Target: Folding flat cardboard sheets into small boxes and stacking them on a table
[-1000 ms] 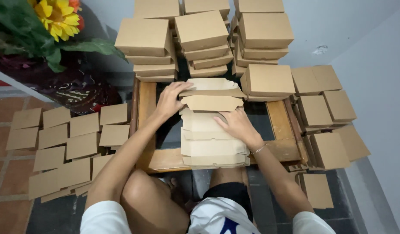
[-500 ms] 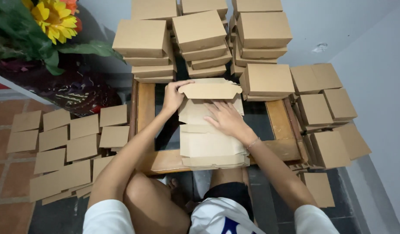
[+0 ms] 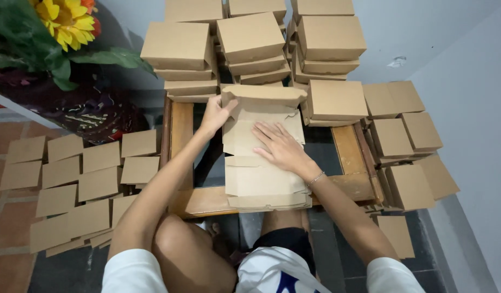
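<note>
Flat blanks [image 3: 77, 184] tile the floor at nine o'clock, below a sunflower [image 3: 66, 19]; at centre, a person's left hand [image 3: 215, 114] pinches the raised flap of the top sheet [image 3: 261, 135], fingers clamped on its left edge; the right hand [image 3: 280, 146] presses flat on that sheet, fingers spread apart; it lies on a stack of sheets over a wooden table [image 3: 180, 130]; closed boxes [image 3: 250, 38] pile at twelve o'clock, more boxes [image 3: 408, 141] at three; their contents cannot be seen.
</note>
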